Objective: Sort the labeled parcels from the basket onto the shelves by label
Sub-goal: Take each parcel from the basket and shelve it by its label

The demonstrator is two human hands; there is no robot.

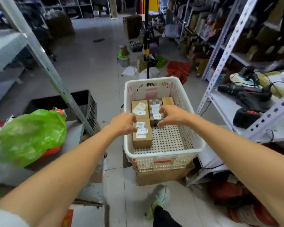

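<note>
basket: white perforated basket [162, 155] at 12 o'clock from the person, set on a cardboard box [162, 176] on the floor.
a-2 parcel: brown a-2 parcel [143, 136] at 8 o'clock inside the basket, flat on its floor, against the left wall.
plain a-1 parcel: plain a-1 parcel [140, 108] at 10 o'clock in the basket, touching the far end of the a-2 parcel.
checkered a-1 parcel: checkered a-1 parcel [155, 110] at 12 o'clock in the basket, just beside the plain one; whether it is lifted cannot be told.
unlabelled box: brown box [167, 101] at 1 o'clock, behind the checkered parcel; no label legible.
left hand: left hand [122, 124], fingers [132, 129] curled over the far left corner of the a-2 parcel, grasping it.
right hand: right hand [171, 115], fingers [162, 110] and thumb clamped around the checkered a-1 parcel.
shelving: metal shelf [223, 105] at 3 o'clock, carrying a black drill [246, 94].
bench: green bag [31, 135] at 9 o'clock.
</note>
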